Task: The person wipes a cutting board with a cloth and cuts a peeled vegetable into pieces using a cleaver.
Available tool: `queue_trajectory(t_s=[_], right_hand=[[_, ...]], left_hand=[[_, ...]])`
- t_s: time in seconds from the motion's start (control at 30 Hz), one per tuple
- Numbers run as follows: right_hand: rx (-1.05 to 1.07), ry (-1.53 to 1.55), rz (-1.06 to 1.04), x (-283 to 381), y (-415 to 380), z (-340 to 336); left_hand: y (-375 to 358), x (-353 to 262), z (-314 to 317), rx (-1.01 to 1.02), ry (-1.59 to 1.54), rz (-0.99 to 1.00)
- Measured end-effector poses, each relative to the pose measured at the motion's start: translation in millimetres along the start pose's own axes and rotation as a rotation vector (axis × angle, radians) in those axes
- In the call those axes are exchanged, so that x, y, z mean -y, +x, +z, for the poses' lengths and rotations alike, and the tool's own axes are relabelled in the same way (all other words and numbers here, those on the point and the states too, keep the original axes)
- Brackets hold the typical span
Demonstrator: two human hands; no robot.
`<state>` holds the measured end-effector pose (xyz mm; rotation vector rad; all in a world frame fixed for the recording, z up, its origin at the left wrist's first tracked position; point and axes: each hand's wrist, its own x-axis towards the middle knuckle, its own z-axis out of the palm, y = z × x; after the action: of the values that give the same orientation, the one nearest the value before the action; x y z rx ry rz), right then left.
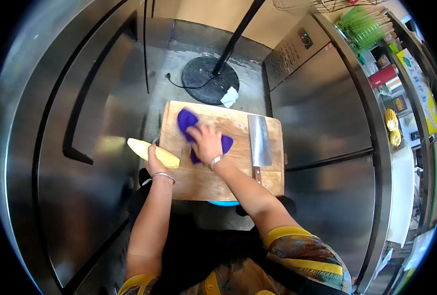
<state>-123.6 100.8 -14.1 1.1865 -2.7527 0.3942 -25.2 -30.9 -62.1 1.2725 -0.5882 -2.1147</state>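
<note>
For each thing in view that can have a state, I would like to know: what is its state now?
Left hand: closed around pale yellow piece
Pale yellow piece: held, tilted
Right hand: on purple cloth, grip unclear
Purple cloth: bunched
Cutting board: lying flat
Knife: lying flat, not held
Plug: unplugged
White scrap: crumpled
Right steel doors: shut

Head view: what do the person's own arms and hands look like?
The left hand is ungloved, with a silvery wrist bangle; the right hand is ungloved, with a pale wristband. The right sleeve is short, multicoloured, trimmed yellow; the left sleeve shows a yellow cuff.
</note>
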Motion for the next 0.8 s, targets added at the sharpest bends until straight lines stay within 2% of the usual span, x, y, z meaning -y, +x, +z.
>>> queue_trajectory(t_s=[0.1, 0.17, 0.23, 0.3, 0.37, 0.43, 0.5, 0.53, 0.57, 0.6, 0.63, 0.67, 0.7, 0.77, 0.8], right_hand=[[0.190, 0.114, -0.294, -6, -81, -18], [0.399, 0.342, -0.302, -16, -108, -53], [0.244, 0.254, -0.375, -44, -103, -69], [0.087, 0.236, -0.268, -77, -60, -91], [-0.059, 0.186, -0.151, -98, -8, -98], [0.102, 0.148, -0.031, -129, 25, -62], [0.032, -0.011, 0.278, -111, 10, -21], [-0.027, -0.064, 0.322, -90, -4, -17], [-0.079, -0.102, 0.260, -77, -27, -9], [0.049, -0.101, 0.225, -57, -55, -22], [0.013, -0.155, 0.080, -45, -96, -16], [0.140, -0.113, -0.006, -30, -131, -28], [0.261, 0.020, -0.019, -14, -164, -41], [0.369, 0.373, -0.216, -3, -195, -69], [0.356, 0.441, -0.195, -1, -189, -82]], left_hand=[[-21, -11, 12, -0.014, -0.001, -0.015], [-26, -14, 15, 0.057, -0.007, -0.039], [-27, -14, 11, 0.065, 0.004, -0.009], [-21, -6, 5, 0.085, 0.032, -0.015], [-21, -8, 13, 0.018, 0.008, 0.022], [-14, -1, 14, 0.029, -0.008, 0.065], [-10, 3, 11, 0.000, 0.060, 0.115], [-4, 7, 8, -0.002, 0.056, 0.131], [-12, 0, 11, -0.008, 0.054, 0.122], [-29, -13, 18, -0.032, 0.056, 0.063], [-39, -19, 23, -0.053, 0.053, 0.007], [-37, -18, 22, -0.043, 0.035, 0.005], [-34, -15, 22, -0.042, 0.022, 0.006], [-28, -10, 18, -0.033, 0.099, 0.109], [-31, -12, 18, 0.007, 0.087, 0.102]])
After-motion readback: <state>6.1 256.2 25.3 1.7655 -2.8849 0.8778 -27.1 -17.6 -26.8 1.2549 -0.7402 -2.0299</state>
